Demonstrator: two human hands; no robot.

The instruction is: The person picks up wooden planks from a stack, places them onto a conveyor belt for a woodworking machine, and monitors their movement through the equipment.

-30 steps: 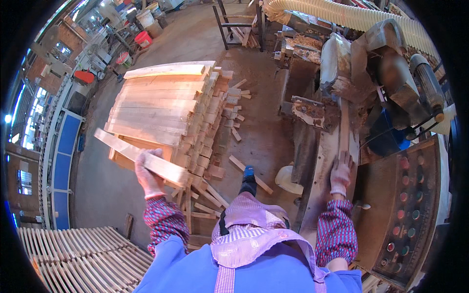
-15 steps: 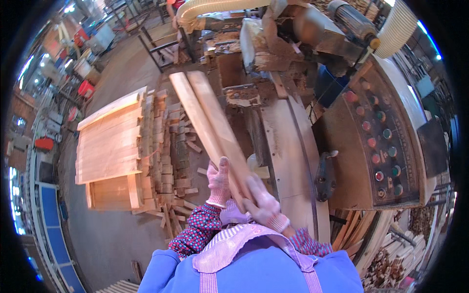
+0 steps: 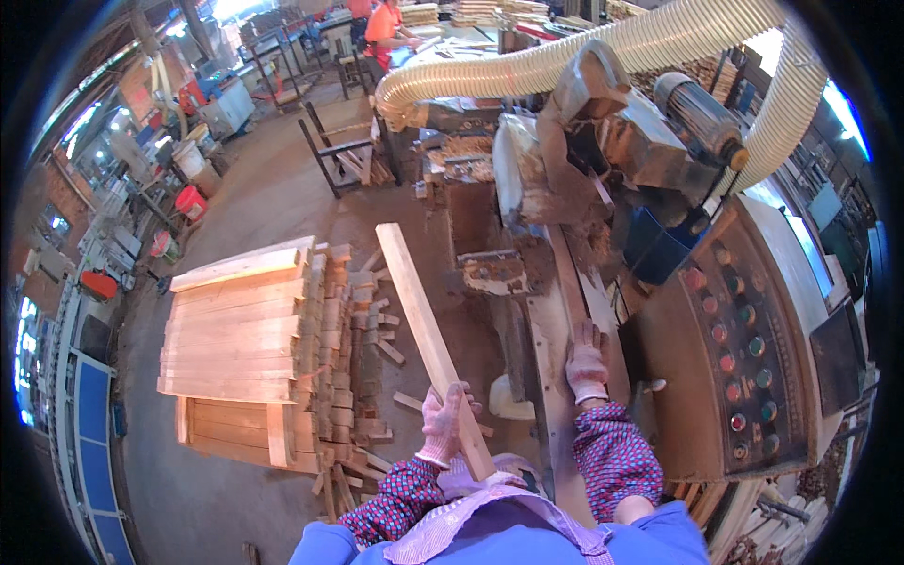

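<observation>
Fingers of my left hand (image 3: 442, 429), gloved, are wrapped around 1 light wood board (image 3: 427, 330) near its lower end. Board position: raised in front of my body, upper end angled forward and to the left, between the board stack and the machine bed (image 3: 563, 443).

Fingers of my right hand (image 3: 588, 369), also gloved, are extended and laid nearly flat on the near end of 1 wood strip (image 3: 566, 278). Strip position: lengthwise on the bed, far end at the machine head (image 3: 560, 160). Gaps between these fingers are too small to tell.

Surroundings: the board stack (image 3: 231, 353) stands on the floor to my left. A control panel (image 3: 739, 353) with 2 rows of round buttons is at right. A ribbed hose (image 3: 565, 64) passes above the machine, beside a motor (image 3: 695, 108). A dark blue bin (image 3: 657, 247) sits beyond the panel.
</observation>
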